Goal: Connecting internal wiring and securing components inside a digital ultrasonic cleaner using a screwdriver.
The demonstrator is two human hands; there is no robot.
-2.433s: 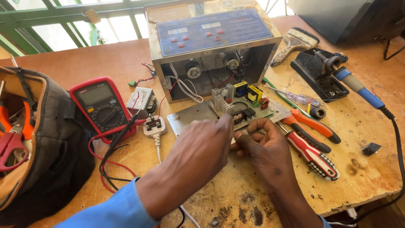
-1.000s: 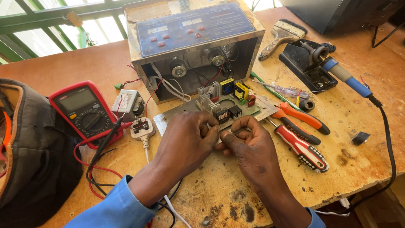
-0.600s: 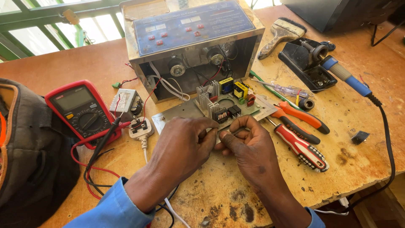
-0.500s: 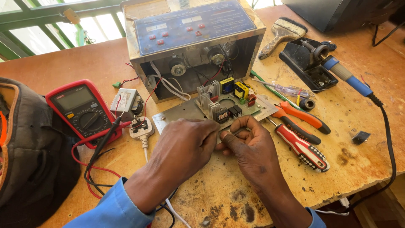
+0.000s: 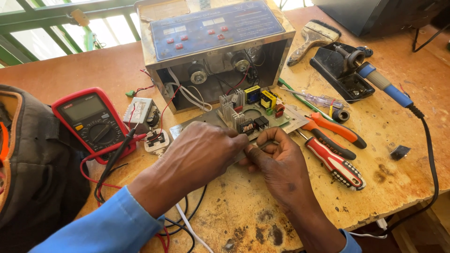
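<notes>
Fingers of the left hand [image 5: 201, 154] and right hand [image 5: 281, 164] pinch together on something small, possibly a wire, hidden between them. Just beyond the pinch lies the circuit board [image 5: 255, 117], pulled from the open metal case [image 5: 215, 51] for reach.

Worn wooden table [image 5: 412, 168]: carries opened metal device [image 5: 215, 47], red multimeter [image 5: 91, 122], screwdriver [image 5: 335, 161], pliers [image 5: 335, 132], brush [image 5: 313, 37], soldering iron [image 5: 386, 86].

light: bright daylight, window top left | shadows: soft | focus: sharp | edges: slight wide-angle bend
</notes>
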